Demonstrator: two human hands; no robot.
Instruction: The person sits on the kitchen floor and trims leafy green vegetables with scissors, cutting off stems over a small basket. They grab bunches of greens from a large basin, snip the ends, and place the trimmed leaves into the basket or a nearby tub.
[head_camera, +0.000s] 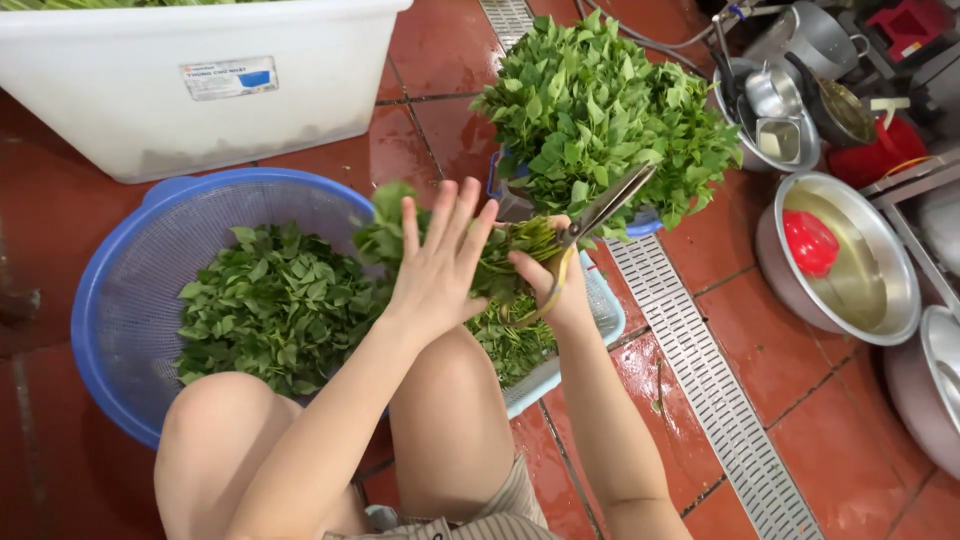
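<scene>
A white plastic tub (190, 90) stands at the top left on the wet red tile floor (830, 430), out of the working reach. Below it sits a round blue strainer basin (120, 300), placed against the person's knees so that the picked leaves (270, 310) heaped in it land close by. Ahead, a pile of uncut greens (600, 110) rises from a blue basket (640, 225), within arm's reach as stock. A smaller pale-blue basket (605, 310) lies under the hands, positioned to catch trimmings. To the right, past the metal floor drain (700, 370), stand steel bowls (850, 260); one contains a red object.

The left hand (440, 265) has fingers spread and released, the palm pressed against a bunch of stems (510, 245), steadying it for the cut. The right hand (555, 285) grasps the yellow handles of a pair of scissors (600, 215), blades parted and pointing up to the right over the bunch, which is held above the small basket.
</scene>
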